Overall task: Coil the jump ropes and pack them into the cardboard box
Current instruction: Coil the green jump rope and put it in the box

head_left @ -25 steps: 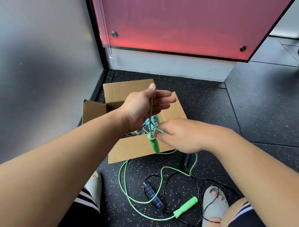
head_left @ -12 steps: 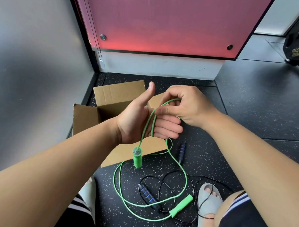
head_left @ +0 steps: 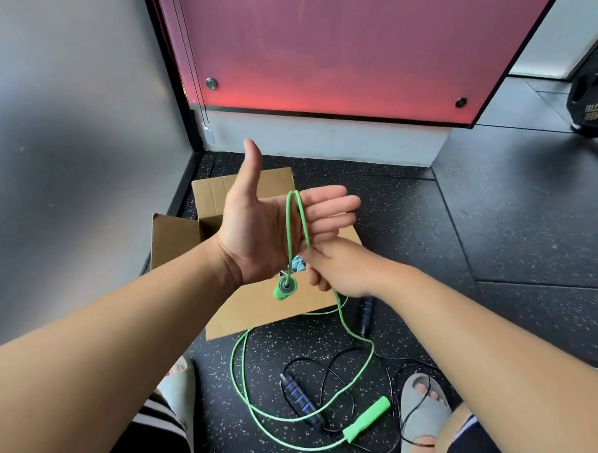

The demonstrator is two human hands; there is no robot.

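Observation:
My left hand (head_left: pixel 273 225) is held flat above the cardboard box (head_left: pixel 253 303), palm toward me, thumb up, fingers pointing right. A green jump rope (head_left: pixel 297 226) is looped over its fingers. One green handle (head_left: pixel 284 288) hangs below the palm. My right hand (head_left: pixel 337 269) sits just under the left fingers, pinching the green cord. The rest of the cord trails to the floor and ends at the second green handle (head_left: pixel 368 419). A black rope with blue-banded handles (head_left: pixel 298 396) lies tangled with it. A pale blue rope (head_left: pixel 297 263) shows inside the box.
The box stands open in the floor corner, with a grey wall (head_left: pixel 71 148) at left and a red panel (head_left: pixel 332 49) behind. My feet in grey slippers (head_left: pixel 423 406) flank the ropes. A black weight plate (head_left: pixel 594 98) stands at far right on the speckled rubber floor.
My right hand has come down from above the left fingers to below them, pulling the green cord over the left hand. The left thumb has lifted, and the hanging handle swings slightly.

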